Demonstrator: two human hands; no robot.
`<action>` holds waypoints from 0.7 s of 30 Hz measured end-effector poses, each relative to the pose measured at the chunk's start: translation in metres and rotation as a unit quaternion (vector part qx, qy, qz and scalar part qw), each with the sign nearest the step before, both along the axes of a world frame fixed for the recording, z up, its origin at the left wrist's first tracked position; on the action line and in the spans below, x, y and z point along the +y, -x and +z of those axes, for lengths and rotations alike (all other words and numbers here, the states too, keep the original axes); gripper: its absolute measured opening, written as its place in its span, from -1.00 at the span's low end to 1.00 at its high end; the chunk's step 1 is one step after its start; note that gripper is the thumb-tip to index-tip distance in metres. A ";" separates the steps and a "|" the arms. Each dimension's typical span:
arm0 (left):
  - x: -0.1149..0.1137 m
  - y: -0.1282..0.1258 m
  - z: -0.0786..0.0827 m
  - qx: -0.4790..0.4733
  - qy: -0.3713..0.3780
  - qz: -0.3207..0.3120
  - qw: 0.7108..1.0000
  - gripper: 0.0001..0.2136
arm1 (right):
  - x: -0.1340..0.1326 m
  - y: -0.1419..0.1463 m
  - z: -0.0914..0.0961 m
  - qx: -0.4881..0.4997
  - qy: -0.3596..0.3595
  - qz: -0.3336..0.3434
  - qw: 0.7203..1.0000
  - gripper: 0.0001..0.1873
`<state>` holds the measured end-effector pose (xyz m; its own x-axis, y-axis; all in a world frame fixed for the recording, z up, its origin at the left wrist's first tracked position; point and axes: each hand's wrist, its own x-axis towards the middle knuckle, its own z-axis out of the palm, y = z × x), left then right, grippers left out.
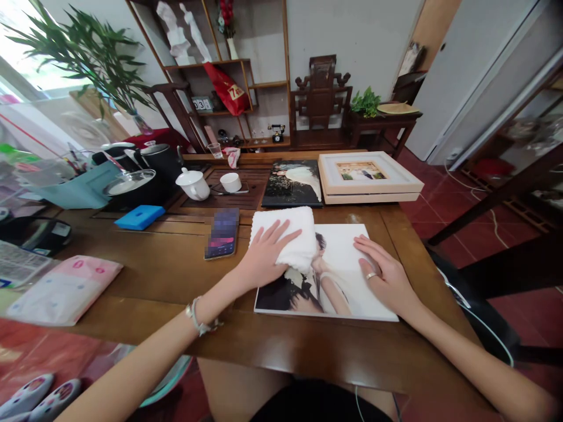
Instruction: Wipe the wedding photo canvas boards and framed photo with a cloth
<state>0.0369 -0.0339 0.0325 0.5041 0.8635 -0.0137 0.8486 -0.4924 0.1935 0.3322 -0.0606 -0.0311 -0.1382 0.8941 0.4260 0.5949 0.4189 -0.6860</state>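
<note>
A white cloth (285, 220) lies folded over the upper left part of a photo album (343, 296). My left hand (266, 255) rests flat on this cloth, fingers spread; its thumb is partly hidden. The album's cover shows a pale portrait with a dark lower left corner. On the right side of that cover lies my right hand (389, 278), fingers stretched out, a ring on one of them. Just left of the cloth is a phone (223, 233) with its screen lit and blurred.
Behind the album are a dark photo panel (292, 183) and a light-framed picture box (369, 196). A lidded white teapot (193, 184) and a white cup (231, 182) stand on a tea tray. Left are a blue sponge-like block (139, 217) and a tissue pack (65, 290).
</note>
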 end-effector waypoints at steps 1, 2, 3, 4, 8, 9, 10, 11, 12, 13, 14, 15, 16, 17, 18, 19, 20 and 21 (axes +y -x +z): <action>0.009 -0.002 -0.001 -0.001 -0.004 0.008 1.000 -0.29 | 0.000 0.000 0.000 0.004 -0.001 -0.001 1.000 -0.64; 0.016 -0.004 -0.002 0.000 -0.008 0.017 1.000 -0.30 | 0.000 0.000 -0.001 0.007 -0.002 -0.001 1.000 -0.65; 0.018 -0.006 -0.002 0.001 -0.011 0.024 1.000 -0.30 | 0.000 0.001 0.000 0.009 -0.003 -0.001 1.000 -0.65; 0.016 -0.008 -0.003 0.003 -0.016 0.029 0.999 -0.30 | 0.000 0.001 0.000 0.010 -0.004 -0.001 1.000 -0.65; -0.023 -0.017 -0.004 0.005 -0.026 0.019 0.999 -0.23 | -0.001 0.003 0.002 0.002 -0.005 -0.003 1.000 -0.64; -0.039 -0.020 -0.004 0.005 -0.019 0.010 1.000 -0.20 | -0.002 0.003 0.002 -0.002 -0.004 -0.003 1.000 -0.64; -0.055 -0.024 -0.004 0.006 -0.007 -0.003 1.000 -0.16 | -0.002 0.003 0.003 -0.007 -0.003 -0.002 1.000 -0.64; -0.071 -0.027 -0.004 0.004 0.002 -0.018 1.000 -0.10 | -0.002 0.002 0.003 -0.012 -0.002 0.000 1.000 -0.64; -0.086 -0.031 -0.003 0.000 0.010 -0.034 0.999 -0.05 | -0.001 0.002 0.003 -0.017 -0.001 0.002 1.000 -0.64; -0.098 -0.035 -0.003 -0.005 0.022 -0.052 0.998 -0.01 | -0.001 0.001 0.003 -0.022 -0.001 0.003 1.000 -0.64; -0.107 -0.039 -0.002 -0.008 0.031 -0.063 0.997 0.01 | -0.001 0.000 0.003 -0.026 -0.001 0.004 1.000 -0.64; -0.112 -0.042 -0.001 -0.011 0.039 -0.071 0.997 0.02 | 0.000 -0.001 0.003 -0.029 -0.002 0.005 1.000 -0.64; -0.114 -0.045 0.000 -0.013 0.045 -0.075 0.996 0.02 | 0.000 -0.002 0.002 -0.031 -0.003 0.006 1.000 -0.64; -0.111 -0.046 0.001 -0.013 0.048 -0.075 0.996 0.00 | 0.000 -0.002 0.002 -0.032 -0.004 0.007 0.999 -0.64; -0.105 -0.046 0.001 -0.013 0.048 -0.073 0.996 -0.02 | 0.000 -0.002 0.002 -0.032 -0.005 0.007 0.999 -0.64; -0.096 -0.046 0.002 -0.012 0.046 -0.068 0.997 -0.05 | 0.000 -0.002 0.002 -0.032 -0.004 0.008 0.999 -0.64; -0.085 -0.046 0.002 -0.011 0.042 -0.062 0.997 -0.08 | 0.000 -0.002 0.002 -0.032 -0.005 0.008 0.999 -0.64; -0.072 -0.045 0.002 -0.009 0.037 -0.056 0.998 -0.11 | 0.000 -0.002 0.002 -0.031 -0.006 0.007 0.999 -0.64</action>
<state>0.0817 -0.1060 0.0350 0.5976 0.7991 -0.0648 0.7855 -0.5674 0.2472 0.3337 -0.0605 -0.0288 -0.1767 0.8868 0.4271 0.6303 0.4353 -0.6428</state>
